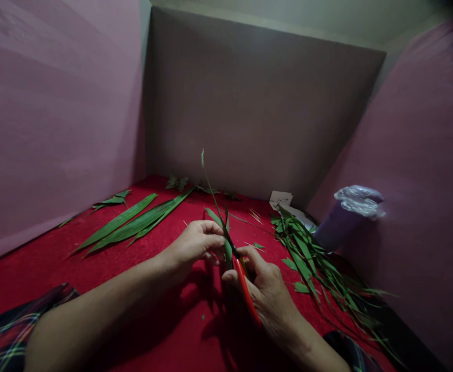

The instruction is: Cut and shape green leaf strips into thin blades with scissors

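Note:
My left hand point(197, 243) pinches a folded green leaf point(228, 254) between thumb and fingers, above the middle of the red cloth. A long thin stem point(209, 181) rises from it, with a pale tip at the top. Wrapped around red-handled scissors point(246, 292) is my right hand point(267, 284). Their dark blades lie against the leaf, close to my left fingertips; I cannot tell whether they are cutting. The lower end of the leaf is partly hidden behind the scissors.
Long broad leaves point(133, 225) lie to the left, with smaller leaves point(113, 200) behind. A heap of leafy stems point(307, 253) covers the right side, beside a purple bin point(332, 227) lined with plastic. Thin sticks point(255, 216) and white cards point(280, 198) are at the back. Walls enclose the red cloth point(149, 310).

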`<state>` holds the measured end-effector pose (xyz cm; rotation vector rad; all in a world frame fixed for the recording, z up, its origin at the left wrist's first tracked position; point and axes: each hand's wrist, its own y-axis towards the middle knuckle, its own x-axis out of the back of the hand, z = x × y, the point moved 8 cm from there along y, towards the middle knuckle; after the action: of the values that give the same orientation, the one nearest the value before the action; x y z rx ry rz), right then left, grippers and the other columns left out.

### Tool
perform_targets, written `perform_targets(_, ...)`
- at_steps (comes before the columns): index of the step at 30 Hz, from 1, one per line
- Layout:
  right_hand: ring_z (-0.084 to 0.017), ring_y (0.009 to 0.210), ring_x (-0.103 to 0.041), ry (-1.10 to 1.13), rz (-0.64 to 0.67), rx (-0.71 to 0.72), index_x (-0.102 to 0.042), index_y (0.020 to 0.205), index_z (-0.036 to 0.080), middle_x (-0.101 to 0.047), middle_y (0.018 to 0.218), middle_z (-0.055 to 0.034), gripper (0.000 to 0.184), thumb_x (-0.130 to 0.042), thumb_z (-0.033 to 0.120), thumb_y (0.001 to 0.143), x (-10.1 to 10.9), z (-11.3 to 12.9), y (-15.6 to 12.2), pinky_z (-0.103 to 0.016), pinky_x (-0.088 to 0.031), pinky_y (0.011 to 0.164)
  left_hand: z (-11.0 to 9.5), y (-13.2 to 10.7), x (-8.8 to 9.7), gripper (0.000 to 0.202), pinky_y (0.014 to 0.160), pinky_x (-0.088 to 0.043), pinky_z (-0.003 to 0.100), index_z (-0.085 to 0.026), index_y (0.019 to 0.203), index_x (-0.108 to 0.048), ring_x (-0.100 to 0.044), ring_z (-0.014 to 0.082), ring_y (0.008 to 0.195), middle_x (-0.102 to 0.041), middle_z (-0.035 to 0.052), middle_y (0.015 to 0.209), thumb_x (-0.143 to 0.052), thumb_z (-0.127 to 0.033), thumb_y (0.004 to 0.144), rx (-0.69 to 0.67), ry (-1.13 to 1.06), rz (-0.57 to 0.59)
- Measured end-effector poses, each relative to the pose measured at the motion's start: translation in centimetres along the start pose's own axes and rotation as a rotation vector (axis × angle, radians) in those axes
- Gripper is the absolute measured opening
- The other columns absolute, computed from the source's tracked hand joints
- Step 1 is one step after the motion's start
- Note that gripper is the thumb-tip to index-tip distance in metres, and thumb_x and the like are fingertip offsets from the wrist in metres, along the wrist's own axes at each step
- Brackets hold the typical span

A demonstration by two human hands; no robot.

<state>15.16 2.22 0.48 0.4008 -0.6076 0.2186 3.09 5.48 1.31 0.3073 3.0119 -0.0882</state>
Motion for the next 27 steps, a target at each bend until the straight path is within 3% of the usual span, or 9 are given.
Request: perform_targets(27,-0.01,0.049,-0.044,0.016,0.002,0.038,-0.053,0.09,0.017,-0.058,0.06,0.0024,0.031,-0.058,0.045,0.08,0.04,0.57,-0.05,-0.02,-0.034,0.046,0.13,0.08,-0.08,0.011,0.045,-0.044,0.024,-0.016,0.063,-0.049,-0.055,0.0116,0.045,-0.059,0.0008,0.053,-0.059,-0.015,0.06,0.015,0.022,0.015)
